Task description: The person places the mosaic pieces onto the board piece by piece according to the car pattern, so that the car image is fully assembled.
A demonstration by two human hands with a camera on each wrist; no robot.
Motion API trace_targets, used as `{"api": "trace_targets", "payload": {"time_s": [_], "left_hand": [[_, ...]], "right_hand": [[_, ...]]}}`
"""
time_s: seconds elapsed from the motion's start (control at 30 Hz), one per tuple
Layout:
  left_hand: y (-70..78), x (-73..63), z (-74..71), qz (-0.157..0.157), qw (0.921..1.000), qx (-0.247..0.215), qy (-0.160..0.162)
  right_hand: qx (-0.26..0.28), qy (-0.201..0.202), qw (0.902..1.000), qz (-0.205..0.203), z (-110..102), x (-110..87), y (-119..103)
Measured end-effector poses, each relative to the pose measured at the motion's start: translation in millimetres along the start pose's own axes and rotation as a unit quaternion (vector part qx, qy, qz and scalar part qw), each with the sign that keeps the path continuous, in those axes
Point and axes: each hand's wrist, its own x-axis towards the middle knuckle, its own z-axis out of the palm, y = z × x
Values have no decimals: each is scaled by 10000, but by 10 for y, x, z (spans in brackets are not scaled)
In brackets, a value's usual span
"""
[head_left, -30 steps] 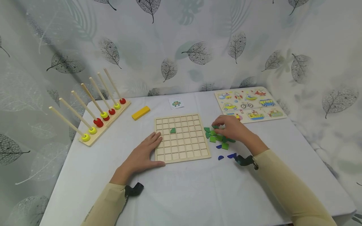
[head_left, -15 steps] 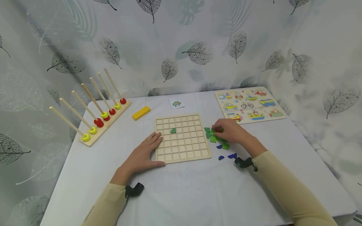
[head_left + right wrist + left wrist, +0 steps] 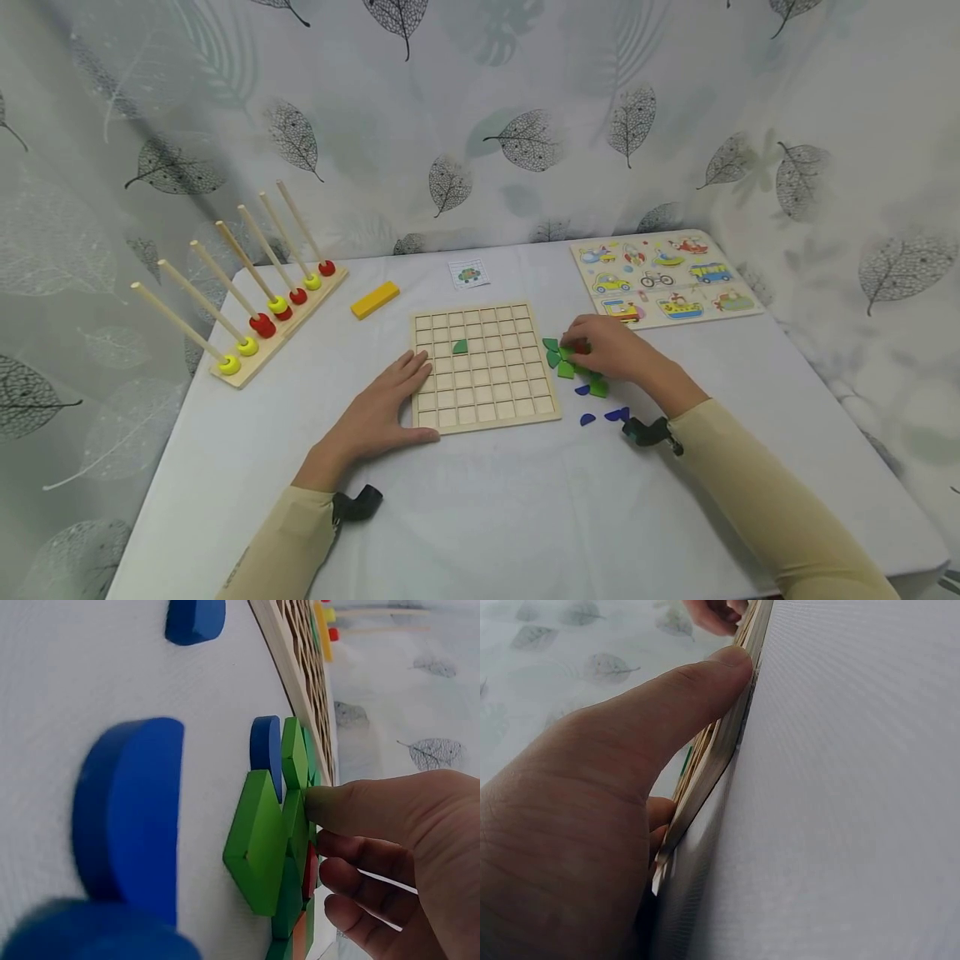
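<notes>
My left hand [image 3: 377, 412] rests at the near left corner of a square wooden grid board [image 3: 486, 423], its fingers fairly straight along the left edge. In the left wrist view the thumb [image 3: 697, 694] touches the board's front edge. A green quarter-circle block [image 3: 460, 347] sits in one cell. My right hand [image 3: 615, 346] reaches into the pile of blocks right of the board, thumb and fingers bent around it. In the right wrist view the thumb tip meets a green square block [image 3: 295, 821]; a red block [image 3: 310, 870] lies by the fingers. Whether a block is pinched is hidden.
Blue half-circle blocks [image 3: 146, 817] and another green square block [image 3: 259, 840] lie nearer me. A picture card [image 3: 468, 273] and a yellow bar [image 3: 375, 300] lie behind the board. A peg stand [image 3: 247, 367] stands left; a vehicle puzzle [image 3: 663, 292] lies back right.
The right hand has come slightly down and nearer me over the pile in the first half second, and a red block now shows between its fingers. The left hand and board stay put.
</notes>
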Motion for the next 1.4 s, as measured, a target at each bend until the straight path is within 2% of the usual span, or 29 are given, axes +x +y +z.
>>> {"api": "trace_targets", "payload": {"time_s": [0.37, 0.67, 0.93, 1.4], "left_hand": [[-1, -2, -2, -18, 10000, -10, -31], [5, -1, -12, -22, 10000, -30, -42], [1, 4, -8, -9, 10000, -15, -39], [-8, 0, -3, -17, 10000, -10, -38]], "right_hand": [[-16, -130, 9999, 84, -31, 4, -47], [246, 35, 9997, -58, -113, 21, -39], [286, 286, 9992, 58, -254, 25, -116], [227, 566, 9957, -702, -297, 217, -282]]}}
